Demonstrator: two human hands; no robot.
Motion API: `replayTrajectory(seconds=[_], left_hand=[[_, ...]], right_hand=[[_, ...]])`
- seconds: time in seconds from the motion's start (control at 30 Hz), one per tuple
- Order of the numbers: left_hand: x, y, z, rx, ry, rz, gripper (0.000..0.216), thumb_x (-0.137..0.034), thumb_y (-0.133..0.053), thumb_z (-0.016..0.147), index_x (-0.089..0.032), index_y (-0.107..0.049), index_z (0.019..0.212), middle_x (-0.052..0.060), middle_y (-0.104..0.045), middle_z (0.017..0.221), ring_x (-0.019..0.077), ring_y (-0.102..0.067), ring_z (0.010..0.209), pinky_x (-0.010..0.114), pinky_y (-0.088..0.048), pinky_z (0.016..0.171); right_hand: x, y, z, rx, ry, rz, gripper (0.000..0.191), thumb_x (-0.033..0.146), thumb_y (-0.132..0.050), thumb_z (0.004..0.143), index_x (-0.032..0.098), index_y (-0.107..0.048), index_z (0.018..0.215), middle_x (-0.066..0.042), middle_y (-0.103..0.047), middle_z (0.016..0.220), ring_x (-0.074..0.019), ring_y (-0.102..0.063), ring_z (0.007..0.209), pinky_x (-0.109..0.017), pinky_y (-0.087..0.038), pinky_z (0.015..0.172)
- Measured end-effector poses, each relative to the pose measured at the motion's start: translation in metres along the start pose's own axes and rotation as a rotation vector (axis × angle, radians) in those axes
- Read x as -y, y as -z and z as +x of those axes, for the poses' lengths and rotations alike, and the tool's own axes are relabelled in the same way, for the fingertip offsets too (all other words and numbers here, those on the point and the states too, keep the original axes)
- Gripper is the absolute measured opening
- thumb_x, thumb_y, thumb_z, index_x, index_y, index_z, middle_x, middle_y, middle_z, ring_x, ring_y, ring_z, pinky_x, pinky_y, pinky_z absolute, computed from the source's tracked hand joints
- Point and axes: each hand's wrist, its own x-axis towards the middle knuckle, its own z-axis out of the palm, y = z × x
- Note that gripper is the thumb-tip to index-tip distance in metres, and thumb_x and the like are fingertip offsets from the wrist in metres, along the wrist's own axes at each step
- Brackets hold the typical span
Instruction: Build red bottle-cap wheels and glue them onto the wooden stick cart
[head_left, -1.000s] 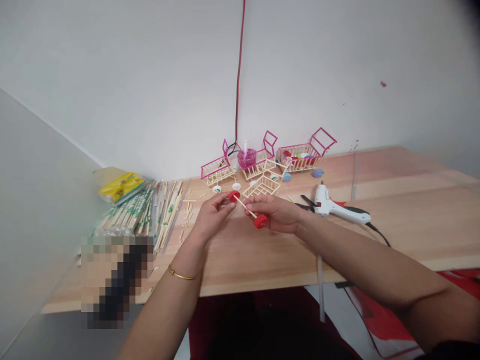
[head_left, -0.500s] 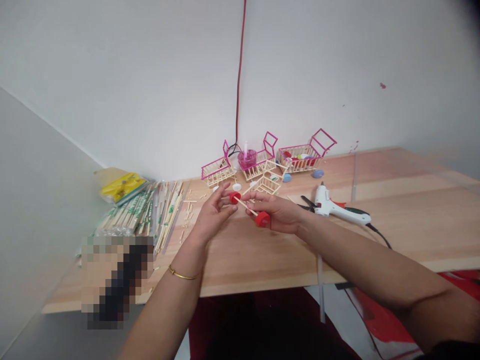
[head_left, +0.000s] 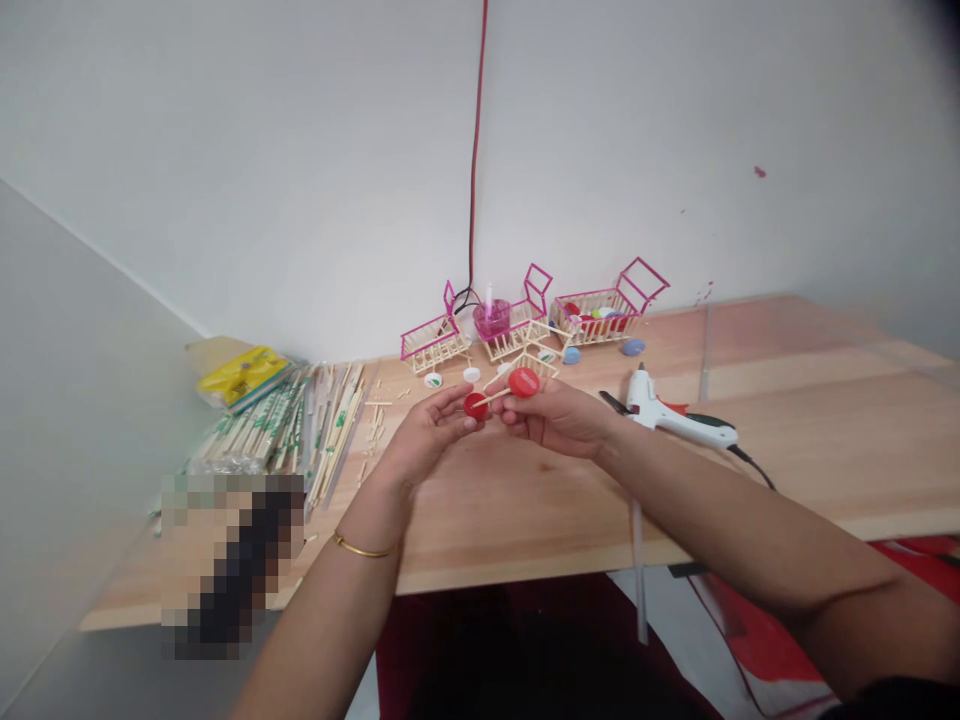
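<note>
Between my hands is a thin wooden stick [head_left: 495,396] with a red bottle cap on each end. My left hand [head_left: 433,432] pinches the left red cap [head_left: 475,405], whose hollow side faces the stick. The fingers of my right hand [head_left: 559,418] grip the stick near the right red cap [head_left: 523,382], which shows its flat outer face. Just beyond them lies a small bare stick frame [head_left: 541,362], partly hidden by the right cap. Behind it stand little stick carts with pink rims, among them a left one [head_left: 435,343] and a right one [head_left: 596,312] holding coloured caps.
A white glue gun [head_left: 675,418] lies on the right of the wooden table [head_left: 510,520], its cord trailing right. Bundled chopsticks [head_left: 259,425], loose sticks [head_left: 337,425] and a yellow bag [head_left: 244,375] are at left. A pink cup [head_left: 491,318] stands near the wall.
The stick with the caps has been turned: its right end has swung up and away from me, so that cap now shows its flat face. My right hand has rotated with it.
</note>
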Motion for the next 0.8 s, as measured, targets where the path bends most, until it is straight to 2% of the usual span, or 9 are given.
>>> replayTrajectory(seconds=[0.1, 0.2, 0.3, 0.43, 0.57, 0.8], left_hand=[[0.0007, -0.0008, -0.0001, 0.036, 0.022, -0.011, 0.054, -0.014, -0.08, 0.064, -0.014, -0.061, 0.114, 0.01, -0.069, 0.107, 0.0215, -0.066, 0.098, 0.04, -0.047, 0.094], [0.0028, -0.0014, 0.0005, 0.059, 0.047, 0.0, 0.055, -0.012, -0.08, 0.063, -0.014, -0.061, 0.114, 0.01, -0.07, 0.104, 0.021, -0.067, 0.096, 0.037, -0.049, 0.09], [0.0044, -0.002, 0.0006, 0.106, 0.071, 0.031, 0.057, -0.01, -0.079, 0.063, -0.015, -0.06, 0.117, 0.008, -0.07, 0.102, 0.021, -0.068, 0.094, 0.037, -0.049, 0.09], [0.0055, -0.0019, 0.0009, 0.138, 0.085, 0.064, 0.057, -0.009, -0.079, 0.063, -0.017, -0.06, 0.117, 0.006, -0.07, 0.097, 0.0208, -0.069, 0.091, 0.036, -0.049, 0.087], [0.006, -0.0015, 0.0011, 0.113, 0.085, 0.083, 0.054, -0.01, -0.078, 0.063, -0.017, -0.062, 0.114, 0.005, -0.071, 0.091, 0.0197, -0.069, 0.086, 0.035, -0.05, 0.084], [0.0055, -0.0028, -0.0006, 0.117, 0.104, 0.046, 0.054, -0.012, -0.078, 0.063, -0.017, -0.063, 0.114, 0.006, -0.071, 0.09, 0.0177, -0.068, 0.083, 0.034, -0.051, 0.082]], right_hand=[[-0.0008, 0.0025, 0.0001, -0.04, 0.109, -0.134, 0.02, 0.023, -0.076, 0.071, 0.017, -0.067, 0.087, 0.001, -0.066, 0.074, -0.0043, -0.055, 0.059, -0.017, -0.044, 0.056], [-0.0021, 0.0059, 0.0005, -0.093, 0.305, -0.403, 0.018, 0.03, -0.071, 0.077, 0.018, -0.068, 0.091, 0.002, -0.064, 0.07, -0.0069, -0.054, 0.059, -0.021, -0.043, 0.056], [-0.002, 0.007, -0.0004, -0.122, 0.494, -0.694, 0.019, 0.032, -0.067, 0.08, 0.017, -0.068, 0.093, -0.001, -0.065, 0.075, -0.0108, -0.056, 0.065, -0.025, -0.045, 0.06], [-0.0003, 0.0053, -0.002, -0.136, 0.664, -0.872, 0.015, 0.031, -0.064, 0.082, 0.017, -0.068, 0.088, -0.004, -0.067, 0.085, -0.0154, -0.06, 0.078, -0.029, -0.048, 0.07], [0.0002, 0.0065, -0.002, -0.126, 0.742, -1.009, 0.014, 0.03, -0.062, 0.085, 0.018, -0.068, 0.087, -0.005, -0.067, 0.086, -0.0171, -0.061, 0.081, -0.031, -0.048, 0.073], [-0.0023, 0.0094, -0.0018, -0.136, 0.733, -1.13, 0.014, 0.029, -0.062, 0.084, 0.016, -0.067, 0.081, -0.002, -0.063, 0.075, -0.0136, -0.057, 0.07, -0.026, -0.043, 0.064]])
